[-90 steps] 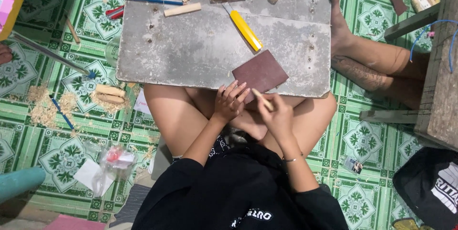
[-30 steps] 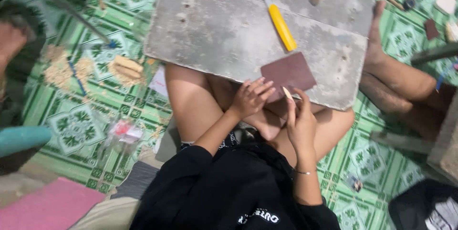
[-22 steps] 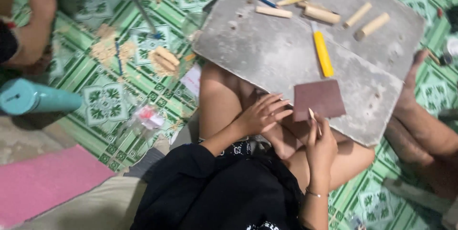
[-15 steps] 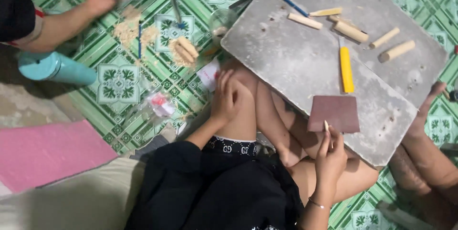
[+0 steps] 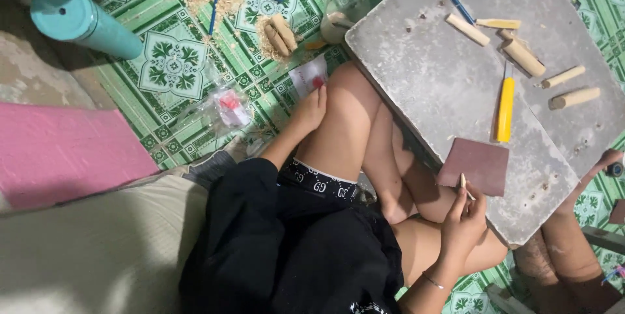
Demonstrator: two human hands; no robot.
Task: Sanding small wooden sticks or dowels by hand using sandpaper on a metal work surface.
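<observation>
Teal bottle [image 5: 81, 19] at far left on green tile. Left hand [image 5: 308, 109], fingers loosely extended, tips touching a white packet [image 5: 308, 77] beside the knee. Right hand [image 5: 463, 221] pinches a thin wooden stick [image 5: 463, 184], tip against brown sandpaper [image 5: 475, 165] on the grey board [image 5: 423, 79]. Yellow knife [image 5: 504, 109] just above.

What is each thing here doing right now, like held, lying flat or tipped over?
Right hand: holding a thin pale wooden stick upright.
Left hand: reaching down to a small white paper on the floor.
Brown sandpaper sheet: lying flat on the grey board.
Yellow-handled knife: lying untouched.
Teal bottle: on its side.
</observation>
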